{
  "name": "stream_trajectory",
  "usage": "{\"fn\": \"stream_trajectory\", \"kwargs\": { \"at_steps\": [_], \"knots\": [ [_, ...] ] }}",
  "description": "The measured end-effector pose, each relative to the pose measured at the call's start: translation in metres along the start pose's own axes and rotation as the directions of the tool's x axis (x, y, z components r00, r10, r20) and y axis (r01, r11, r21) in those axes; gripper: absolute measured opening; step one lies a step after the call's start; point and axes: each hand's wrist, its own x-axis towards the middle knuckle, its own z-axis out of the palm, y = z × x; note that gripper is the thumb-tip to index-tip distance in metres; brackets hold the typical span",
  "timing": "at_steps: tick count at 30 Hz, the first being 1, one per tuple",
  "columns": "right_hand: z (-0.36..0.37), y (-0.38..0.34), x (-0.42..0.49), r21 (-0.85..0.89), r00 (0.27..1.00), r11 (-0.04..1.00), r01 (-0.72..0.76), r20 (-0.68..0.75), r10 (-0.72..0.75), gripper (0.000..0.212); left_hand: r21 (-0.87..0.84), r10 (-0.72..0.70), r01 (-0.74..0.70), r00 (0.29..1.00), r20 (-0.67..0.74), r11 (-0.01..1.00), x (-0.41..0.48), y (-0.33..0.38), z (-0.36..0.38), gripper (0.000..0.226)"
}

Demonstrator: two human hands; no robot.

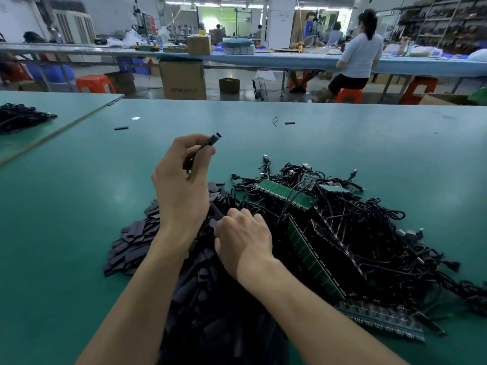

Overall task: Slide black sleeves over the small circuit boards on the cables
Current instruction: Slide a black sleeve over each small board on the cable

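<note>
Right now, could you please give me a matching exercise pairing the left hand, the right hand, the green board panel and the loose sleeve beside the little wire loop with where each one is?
Things:
1. left hand
2. right hand
3. green board panel
4. loose sleeve

Places:
A. lying on top of the cable tangle
B. flat on the bare table, far from the piles
C. raised above the table, pinching a small circuit board
D. down on the pile of black sleeves

Pairs: 1-C, 2-D, 3-A, 4-B.
</note>
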Motion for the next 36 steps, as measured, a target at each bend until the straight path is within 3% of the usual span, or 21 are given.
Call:
{"fn": "stream_trajectory", "kwargs": {
  "at_steps": [8, 11, 15, 17, 20, 23, 26, 29, 36],
  "knots": [
    [0.004, -0.001, 0.006, 0.05, 0.996, 0.996, -0.069, 0.061, 0.066, 0.031, -0.031, 0.123, -0.124, 0.992, -0.011, 0.992, -0.005, 0.007, 0.001, 0.014],
    [0.005, -0.001, 0.005, 0.084, 0.998, 0.994, -0.066, 0.014, 0.065, 0.029, -0.03, 0.115, -0.116, 0.993, -0.028, 0.993, -0.004, 0.006, 0.001, 0.01],
    [0.006, -0.002, 0.004, 0.132, 0.988, 0.991, -0.035, -0.142, 0.054, 0.031, -0.029, 0.082, -0.088, 0.981, -0.177, 0.996, 0.002, 0.003, -0.003, 0.009],
    [0.007, -0.002, 0.005, 0.12, 0.993, 0.993, 0.018, -0.115, -0.004, 0.04, -0.044, 0.043, -0.054, 0.972, -0.229, 0.998, 0.006, 0.001, -0.005, 0.011],
    [0.009, -0.001, 0.008, 0.136, 0.998, 0.99, 0.042, -0.055, -0.035, 0.034, -0.054, -0.018, 0.005, 0.968, -0.249, 0.999, 0.009, -0.004, -0.006, 0.014],
    [0.013, 0.001, 0.009, 0.112, 0.994, 0.993, 0.048, -0.103, -0.036, 0.023, -0.06, -0.105, 0.093, 0.964, -0.243, 0.994, 0.011, -0.009, -0.006, 0.02],
    [0.015, 0.003, 0.01, 0.076, 0.993, 0.996, 0.038, -0.112, -0.029, 0.028, -0.053, -0.16, 0.152, 0.965, -0.209, 0.987, 0.013, -0.013, -0.007, 0.021],
    [0.014, 0.005, 0.011, 0.034, 0.997, 0.998, 0.049, -0.054, -0.047, 0.034, -0.038, -0.176, 0.172, 0.967, -0.183, 0.984, 0.012, -0.014, -0.006, 0.023],
    [0.014, 0.009, 0.007, 0.043, 0.991, 0.995, 0.086, -0.109, -0.081, 0.016, 0.035, -0.175, 0.177, 0.983, -0.058, 0.984, 0.009, -0.016, -0.005, 0.022]
  ]
}}
